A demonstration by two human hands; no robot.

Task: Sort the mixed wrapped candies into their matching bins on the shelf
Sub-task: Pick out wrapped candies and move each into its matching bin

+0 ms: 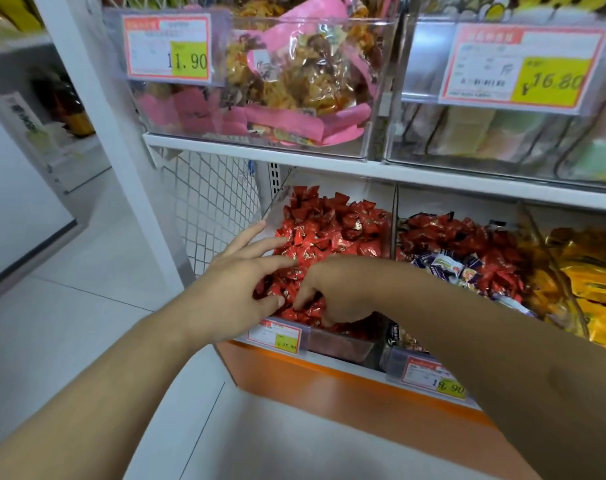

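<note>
A clear bin on the lower shelf is heaped with red wrapped candies. My left hand lies on the left of that heap, fingers straight and spread. My right hand reaches down into the front of the same bin, its fingertips curled among the red candies; whether they pinch one is hidden. The neighbouring bin to the right holds red candies mixed with blue-and-white wrapped candies.
Further right is a bin of yellow wrapped sweets. The upper shelf carries clear bins of pink-wrapped snacks and pale packets. Price tags hang on the bin fronts. A wire mesh panel closes the shelf's left end.
</note>
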